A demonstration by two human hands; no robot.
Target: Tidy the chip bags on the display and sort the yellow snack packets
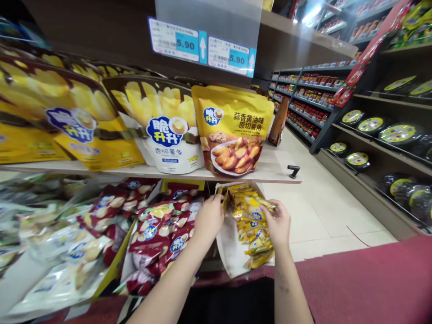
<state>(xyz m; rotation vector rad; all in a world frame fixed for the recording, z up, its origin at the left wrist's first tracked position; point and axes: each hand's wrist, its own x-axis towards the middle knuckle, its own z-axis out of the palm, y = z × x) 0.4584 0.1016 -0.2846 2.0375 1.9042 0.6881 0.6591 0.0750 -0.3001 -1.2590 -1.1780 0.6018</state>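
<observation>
A white box (pixel 232 252) below the shelf holds several small yellow snack packets (pixel 257 234), lined up in a row along its right side. My left hand (pixel 209 218) reaches into the far left part of this box, its fingers closed on a small brownish-yellow packet (pixel 227 201). At the box's right edge, my right hand (pixel 279 221) pinches a yellow snack packet (pixel 266 204) between thumb and fingers. The left part of the box's bottom shows bare white. Some of my left fingertips are hidden behind the packet and box edge.
Above the box, a shelf board (pixel 280 173) carries standing pouches, including a yellow potato wedge pouch (pixel 234 130) and a white one (pixel 168 130). Boxes of dark red packets (pixel 162 234) and white packets (pixel 70 252) lie left. A black hook (pixel 293 170) sits at the shelf end.
</observation>
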